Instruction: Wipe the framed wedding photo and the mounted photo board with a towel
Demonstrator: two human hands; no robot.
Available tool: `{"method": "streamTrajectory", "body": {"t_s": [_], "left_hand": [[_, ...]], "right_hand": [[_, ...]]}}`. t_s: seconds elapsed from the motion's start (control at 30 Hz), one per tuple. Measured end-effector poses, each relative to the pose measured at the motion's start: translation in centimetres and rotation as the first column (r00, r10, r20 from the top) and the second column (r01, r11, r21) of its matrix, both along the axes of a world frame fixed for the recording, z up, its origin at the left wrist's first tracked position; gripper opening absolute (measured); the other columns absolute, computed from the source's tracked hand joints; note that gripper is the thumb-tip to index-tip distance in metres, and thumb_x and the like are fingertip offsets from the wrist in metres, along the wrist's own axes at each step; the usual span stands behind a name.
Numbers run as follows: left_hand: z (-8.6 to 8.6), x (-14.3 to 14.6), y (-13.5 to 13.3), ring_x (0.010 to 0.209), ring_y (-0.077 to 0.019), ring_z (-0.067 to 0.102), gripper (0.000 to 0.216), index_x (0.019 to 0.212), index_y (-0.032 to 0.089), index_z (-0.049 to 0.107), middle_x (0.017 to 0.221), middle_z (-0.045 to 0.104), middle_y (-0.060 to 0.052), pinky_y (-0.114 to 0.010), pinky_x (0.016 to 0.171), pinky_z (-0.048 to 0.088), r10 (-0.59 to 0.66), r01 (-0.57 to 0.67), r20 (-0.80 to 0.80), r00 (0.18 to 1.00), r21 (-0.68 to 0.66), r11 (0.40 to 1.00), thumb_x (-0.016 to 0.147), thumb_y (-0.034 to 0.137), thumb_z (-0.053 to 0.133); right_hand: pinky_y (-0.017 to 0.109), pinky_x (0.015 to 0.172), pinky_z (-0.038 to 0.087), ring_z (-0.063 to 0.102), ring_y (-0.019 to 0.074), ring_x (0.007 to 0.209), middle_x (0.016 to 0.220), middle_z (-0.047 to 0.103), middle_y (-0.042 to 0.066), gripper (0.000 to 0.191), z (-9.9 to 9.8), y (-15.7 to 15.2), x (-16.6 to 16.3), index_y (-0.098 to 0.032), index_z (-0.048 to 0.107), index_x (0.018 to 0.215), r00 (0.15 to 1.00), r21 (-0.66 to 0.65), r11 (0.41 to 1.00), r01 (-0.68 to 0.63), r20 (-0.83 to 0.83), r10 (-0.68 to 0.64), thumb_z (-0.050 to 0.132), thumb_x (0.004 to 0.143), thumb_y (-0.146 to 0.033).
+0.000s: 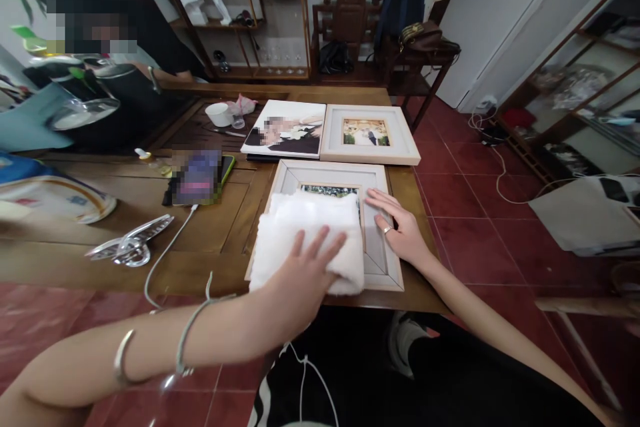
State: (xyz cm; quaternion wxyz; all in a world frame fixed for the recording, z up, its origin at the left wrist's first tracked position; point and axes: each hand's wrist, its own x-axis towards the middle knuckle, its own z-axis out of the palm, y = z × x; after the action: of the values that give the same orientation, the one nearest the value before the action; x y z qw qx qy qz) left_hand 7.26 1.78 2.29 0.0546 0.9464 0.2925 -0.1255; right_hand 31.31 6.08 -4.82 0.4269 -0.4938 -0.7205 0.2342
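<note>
A folded white towel lies over the left and middle of a light wooden picture frame at the table's front edge. My left hand rests on the towel with its fingers spread. The towel covers most of the photo in the frame; only a strip at the top and right shows. My right hand, wearing a ring, lies on the frame's right side, its fingers stretched out over the pale inner border.
Behind are a second framed photo and a white photo panel. To the left sit a phone with a charging cable, a clear butterfly-shaped object and a white cup. Another person is at the far left.
</note>
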Motion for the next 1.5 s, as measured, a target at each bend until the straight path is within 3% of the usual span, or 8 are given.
{"method": "streamTrajectory", "body": {"t_s": [0.13,0.23,0.4,0.53,0.73,0.93,1.3,1.5], "left_hand": [[-0.2,0.1,-3.4,0.144,-0.0405,0.015,0.037,0.114,0.027,0.069,0.159,0.018,-0.008,-0.065,0.109,0.028,-0.084,0.078,0.129,0.988,0.048,0.996,0.078,0.033,0.068],[-0.4,1.0,-3.1,0.144,-0.0418,0.015,0.034,0.113,0.024,0.069,0.159,0.017,-0.009,-0.066,0.109,0.026,-0.08,0.073,0.162,0.984,0.048,0.996,0.081,0.032,0.064],[-0.6,2.3,2.1,0.144,-0.0396,0.016,0.038,0.118,0.024,0.066,0.159,0.018,-0.009,-0.066,0.109,0.026,0.084,-0.09,0.134,0.987,0.034,0.995,0.082,0.018,0.058],[0.1,2.9,8.0,0.144,-0.0343,0.021,0.057,0.129,0.016,0.056,0.156,0.026,-0.015,-0.058,0.112,0.028,0.165,-0.214,0.311,0.936,0.132,0.968,0.074,0.001,0.05],[0.3,5.6,13.0,0.123,-0.0224,0.053,0.057,0.12,0.017,0.06,0.139,0.054,-0.009,-0.036,0.097,0.046,-0.135,0.072,0.369,0.92,0.178,0.981,0.072,-0.005,0.04],[-0.9,5.3,12.9,0.115,-0.0243,0.058,0.05,0.115,0.013,0.062,0.132,0.056,-0.015,-0.04,0.1,0.042,-0.147,0.089,0.266,0.953,0.217,0.972,0.075,-0.006,0.039],[0.4,-3.1,12.3,0.125,-0.0249,0.054,0.051,0.108,0.013,0.066,0.133,0.058,-0.018,-0.042,0.103,0.043,0.061,-0.085,0.086,0.994,0.313,0.946,0.072,-0.01,0.037],[0.2,-4.8,9.0,0.132,-0.0338,0.045,0.046,0.101,0.008,0.069,0.139,0.049,-0.025,-0.053,0.107,0.038,0.085,-0.093,0.04,0.996,0.318,0.944,0.071,-0.012,0.04]], "right_hand": [[0.046,0.115,0.034,0.048,0.0202,0.132,0.136,0.059,0.005,0.044,0.3,0.0,0.1,-0.026,0.062,0.124,0.999,0.017,0.999,-0.036,-0.014,0.036,0.047,0.085,-0.01],[0.046,0.115,0.034,0.048,0.0206,0.132,0.135,0.059,0.004,0.047,0.4,0.0,0.2,-0.027,0.061,0.125,0.999,0.006,0.999,-0.039,-0.01,0.039,0.047,0.084,-0.009],[0.046,0.114,0.034,0.048,0.0214,0.132,0.138,0.056,0.005,0.051,0.2,-0.1,0.2,-0.027,0.055,0.131,1.0,-0.019,1.0,-0.012,0.004,0.012,0.048,0.084,-0.011],[0.047,0.112,0.036,0.05,0.0224,0.13,0.136,0.058,0.005,0.051,0.1,0.0,0.3,-0.028,0.057,0.13,0.999,0.016,0.999,-0.035,0.014,0.035,0.048,0.082,-0.011],[0.046,0.107,0.041,0.056,0.0236,0.123,0.131,0.061,0.003,0.05,-0.2,0.0,0.4,-0.029,0.06,0.126,1.0,0.015,1.0,-0.013,0.014,0.013,0.049,0.081,-0.011],[0.045,0.109,0.04,0.054,0.0237,0.125,0.131,0.061,0.004,0.049,-0.2,0.0,0.6,-0.028,0.062,0.124,1.0,-0.001,1.0,-0.013,-0.001,0.013,0.05,0.08,-0.01],[0.044,0.113,0.037,0.052,0.0208,0.128,0.132,0.061,0.004,0.049,0.4,-0.3,0.2,-0.028,0.06,0.126,0.999,0.009,1.0,-0.028,-0.034,0.029,0.048,0.083,-0.009],[0.044,0.113,0.037,0.052,0.0211,0.129,0.133,0.06,0.004,0.049,0.3,-0.3,0.2,-0.027,0.061,0.126,1.0,-0.004,1.0,-0.016,-0.024,0.016,0.048,0.082,-0.008]]}}
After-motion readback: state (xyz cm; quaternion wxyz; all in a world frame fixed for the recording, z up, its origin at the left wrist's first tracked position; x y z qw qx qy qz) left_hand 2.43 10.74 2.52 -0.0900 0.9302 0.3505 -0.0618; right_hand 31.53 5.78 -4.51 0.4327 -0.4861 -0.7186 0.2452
